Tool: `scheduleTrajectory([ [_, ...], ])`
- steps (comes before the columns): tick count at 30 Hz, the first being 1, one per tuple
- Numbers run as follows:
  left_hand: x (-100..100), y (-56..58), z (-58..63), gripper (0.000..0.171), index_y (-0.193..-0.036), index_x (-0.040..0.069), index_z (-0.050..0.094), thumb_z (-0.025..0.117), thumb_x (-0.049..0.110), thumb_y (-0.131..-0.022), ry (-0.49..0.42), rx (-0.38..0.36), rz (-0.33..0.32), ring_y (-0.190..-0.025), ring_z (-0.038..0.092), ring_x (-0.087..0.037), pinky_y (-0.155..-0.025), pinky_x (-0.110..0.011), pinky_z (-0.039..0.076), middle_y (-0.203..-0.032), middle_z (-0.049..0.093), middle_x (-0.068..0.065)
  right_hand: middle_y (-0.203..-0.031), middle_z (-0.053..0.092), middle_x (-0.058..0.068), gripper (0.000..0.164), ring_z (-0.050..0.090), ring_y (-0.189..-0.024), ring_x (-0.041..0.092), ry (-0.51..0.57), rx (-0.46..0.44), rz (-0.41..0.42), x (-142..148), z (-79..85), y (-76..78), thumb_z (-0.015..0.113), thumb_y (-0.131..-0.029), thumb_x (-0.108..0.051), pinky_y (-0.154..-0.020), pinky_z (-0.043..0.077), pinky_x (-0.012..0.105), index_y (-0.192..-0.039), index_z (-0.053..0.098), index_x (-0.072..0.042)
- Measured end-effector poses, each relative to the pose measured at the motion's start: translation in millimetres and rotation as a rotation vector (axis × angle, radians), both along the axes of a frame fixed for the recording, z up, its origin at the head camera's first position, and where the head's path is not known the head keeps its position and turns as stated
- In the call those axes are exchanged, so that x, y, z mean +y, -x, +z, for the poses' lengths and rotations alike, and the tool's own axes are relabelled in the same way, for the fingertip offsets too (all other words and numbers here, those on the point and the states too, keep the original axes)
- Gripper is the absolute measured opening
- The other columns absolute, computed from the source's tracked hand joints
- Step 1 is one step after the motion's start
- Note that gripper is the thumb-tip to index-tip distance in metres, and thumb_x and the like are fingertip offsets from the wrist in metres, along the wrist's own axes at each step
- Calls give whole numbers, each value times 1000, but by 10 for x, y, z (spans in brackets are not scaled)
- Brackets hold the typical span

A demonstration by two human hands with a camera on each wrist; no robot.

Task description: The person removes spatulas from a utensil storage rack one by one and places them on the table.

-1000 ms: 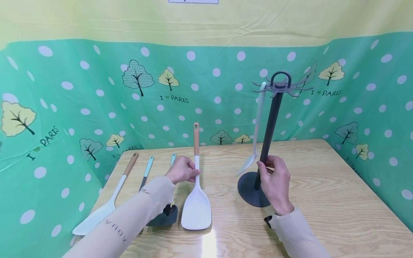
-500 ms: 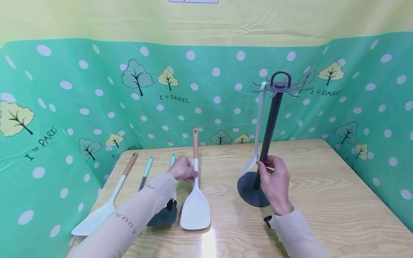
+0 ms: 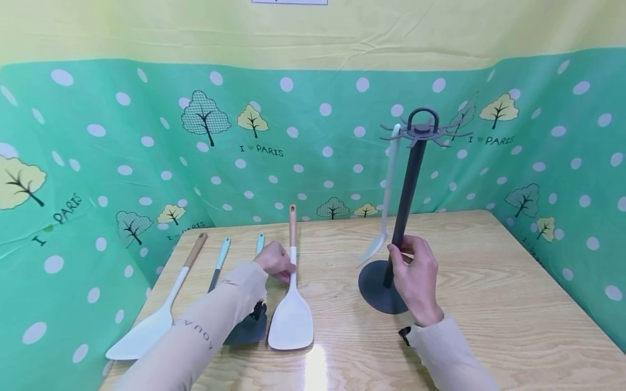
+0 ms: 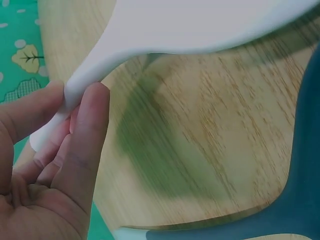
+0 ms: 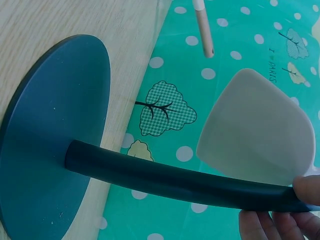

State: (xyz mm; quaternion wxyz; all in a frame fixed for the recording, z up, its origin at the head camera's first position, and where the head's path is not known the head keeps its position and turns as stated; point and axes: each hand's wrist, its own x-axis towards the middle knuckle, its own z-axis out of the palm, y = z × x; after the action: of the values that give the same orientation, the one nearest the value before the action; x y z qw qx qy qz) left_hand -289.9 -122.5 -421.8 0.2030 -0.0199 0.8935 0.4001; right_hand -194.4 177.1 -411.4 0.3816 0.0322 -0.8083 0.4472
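In the head view, my left hand [image 3: 276,262] pinches the white neck of a spatula [image 3: 292,323] with a wooden handle end. Its broad blade faces me, low over or on the table; contact cannot be made out. The left wrist view shows thumb and fingers [image 4: 95,115] on that neck. My right hand [image 3: 418,274] holds the black pole of a utensil stand [image 3: 409,195], which has a round base and a ring of hooks on top. From a left hook hangs a pale utensil [image 3: 389,190]; its flat blade [image 5: 257,127] shows beside the pole in the right wrist view.
Left of my left arm lies another white spatula [image 3: 151,331] with a wooden handle end. Two dark utensils with light blue handle ends [image 3: 223,252] lie partly under my forearm. A patterned green cloth [image 3: 313,163] surrounds the wooden table [image 3: 494,282] behind and at the sides.
My left hand has moved slightly down and left with the spatula, and its handle end has come lower. The hanging utensil sways a little. The right hand stays on the pole.
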Motion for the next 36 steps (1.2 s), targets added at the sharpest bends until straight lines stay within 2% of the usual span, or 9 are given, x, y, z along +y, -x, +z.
scheduleTrajectory([
  [7,15,16,-53,14,-75,-4,64,76,2,-78,22,-6,30,-53,67,-20,-59,-31,58,-65,66,-16,-95,60,10,19,62,-81,19,-4,5,5,0,0,5,68,-88,-10,-69,45,4,-102,61,0],
  [14,71,29,-100,18,-74,-5,61,78,2,-74,86,15,44,-51,66,-20,-53,-28,56,-62,65,-16,-96,60,10,20,62,-82,19,-1,-4,3,2,-3,2,68,-88,-10,-69,46,4,-103,61,0],
  [20,97,33,-117,19,-75,-4,60,77,3,-75,141,12,49,-50,65,-17,-53,-26,56,-62,65,-15,-95,60,10,19,61,-81,19,-3,9,0,-2,2,5,69,-88,-10,-69,46,5,-102,61,0],
  [28,112,46,-143,19,-81,-6,58,76,2,-77,145,-30,94,-51,66,-18,-54,-25,56,-63,64,-15,-94,60,10,18,62,-81,19,0,4,0,-8,4,11,69,-88,-9,-69,46,5,-102,61,-1],
  [36,103,49,-192,23,-80,-7,58,78,1,-75,151,18,70,-48,65,-18,-49,-26,55,-63,64,-17,-95,60,10,19,61,-81,18,-4,4,2,-1,4,10,68,-88,-10,-69,46,4,-103,61,0],
])
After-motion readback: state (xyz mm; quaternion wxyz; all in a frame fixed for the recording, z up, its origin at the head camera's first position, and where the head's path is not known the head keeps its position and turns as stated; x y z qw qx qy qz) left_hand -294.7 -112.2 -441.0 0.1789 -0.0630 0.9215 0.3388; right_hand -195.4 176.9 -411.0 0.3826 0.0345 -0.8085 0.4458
